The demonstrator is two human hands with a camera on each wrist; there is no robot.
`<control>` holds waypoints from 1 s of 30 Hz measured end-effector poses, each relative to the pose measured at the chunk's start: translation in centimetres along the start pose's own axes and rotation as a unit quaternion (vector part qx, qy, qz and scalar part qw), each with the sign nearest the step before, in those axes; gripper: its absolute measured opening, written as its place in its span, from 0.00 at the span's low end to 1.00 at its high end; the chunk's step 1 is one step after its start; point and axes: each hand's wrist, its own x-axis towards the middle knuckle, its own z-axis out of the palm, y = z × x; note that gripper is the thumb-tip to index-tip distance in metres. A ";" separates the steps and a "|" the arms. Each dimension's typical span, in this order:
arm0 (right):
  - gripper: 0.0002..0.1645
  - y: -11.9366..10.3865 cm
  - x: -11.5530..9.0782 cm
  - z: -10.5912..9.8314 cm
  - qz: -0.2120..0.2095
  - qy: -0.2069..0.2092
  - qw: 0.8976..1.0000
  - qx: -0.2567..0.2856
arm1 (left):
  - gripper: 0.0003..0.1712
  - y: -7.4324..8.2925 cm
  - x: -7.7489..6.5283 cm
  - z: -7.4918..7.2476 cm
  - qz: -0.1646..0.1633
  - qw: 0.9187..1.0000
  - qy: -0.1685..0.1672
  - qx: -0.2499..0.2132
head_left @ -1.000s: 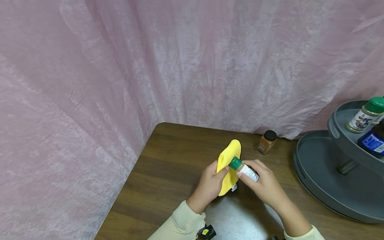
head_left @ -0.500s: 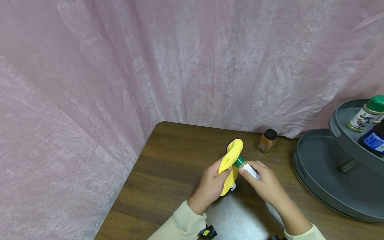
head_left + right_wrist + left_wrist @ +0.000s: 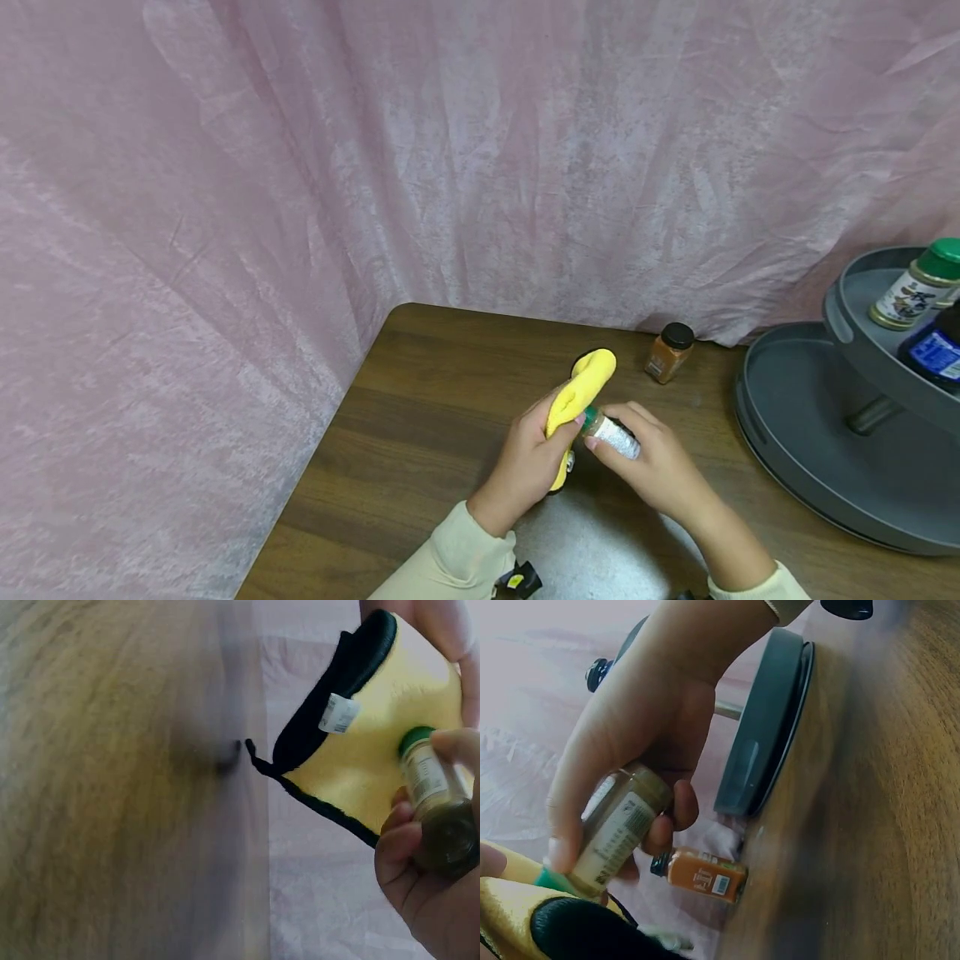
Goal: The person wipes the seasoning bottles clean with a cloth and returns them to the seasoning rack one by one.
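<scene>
My left hand (image 3: pixel 522 462) grips a yellow cleaning cloth (image 3: pixel 583 387) with black edging, folded over between thumb and fingers. In my right hand (image 3: pixel 663 468) is a small glass spice bottle (image 3: pixel 617 437) with a green cap and a white label, held tilted. Its cap end meets the cloth beside the left thumb and is partly hidden in the head view. The right wrist view shows the green cap (image 3: pixel 415 739) against the cloth's yellow face, with a white tag (image 3: pixel 339 712) on the black border. Both hands are above the table.
An orange-brown spice jar (image 3: pixel 667 354) with a black lid stands near the table's back edge. At right is a grey two-tier round rack (image 3: pixel 787 492); its upper tier bears a green-capped bottle (image 3: pixel 911 292) and a dark blue-labelled one (image 3: pixel 936 350). A pink curtain (image 3: pixel 480 167) hangs behind.
The cloth, spread flatter a second ago, is now folded over towards the right. The spice bottle's cap has gone from lying in front of the cloth to being partly covered by it.
</scene>
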 end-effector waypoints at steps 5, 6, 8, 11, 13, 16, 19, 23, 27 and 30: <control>0.18 -0.3 -0.2 0.4 -0.014 -0.001 1.000 0.011 | 0.27 -0.1 0.1 0.1 0.028 0.999 -0.004 0.021; 0.18 -0.3 -0.2 0.4 -0.013 -0.001 1.000 0.016 | 0.27 -0.1 0.1 0.1 0.029 0.999 -0.004 0.021; 0.21 -0.4 -0.2 0.4 -0.009 -0.004 1.000 0.027 | 0.27 -0.1 0.1 0.1 0.028 0.999 -0.002 0.017; 0.25 -0.5 -0.2 0.3 -0.004 -0.009 0.999 0.044 | 0.27 0.0 0.0 0.1 0.031 0.999 0.001 0.007; 0.26 -0.6 -0.2 0.1 0.004 -0.019 0.998 0.067 | 0.28 0.0 -0.1 0.1 0.034 0.999 0.002 0.001; 0.22 -0.7 -0.2 -0.2 0.025 -0.045 0.991 0.125 | 0.28 0.1 -0.2 0.1 0.033 0.999 -0.001 -0.010; 0.19 -0.8 0.0 -0.5 0.054 -0.085 0.970 0.220 | 0.29 0.4 -0.3 0.1 0.033 0.999 -0.005 -0.018; 0.19 -0.7 0.2 -1.1 0.076 -0.130 0.926 0.346 | 0.28 0.6 -0.3 0.0 0.040 0.999 -0.012 -0.027; 0.20 -0.7 0.2 -1.4 0.083 -0.136 0.918 0.363 | 0.29 0.8 -0.4 0.0 0.037 0.998 -0.024 -0.043; 0.21 -0.8 0.2 -1.2 0.094 -0.115 0.940 0.308 | 0.29 0.8 -0.4 -0.1 0.030 0.998 -0.025 -0.043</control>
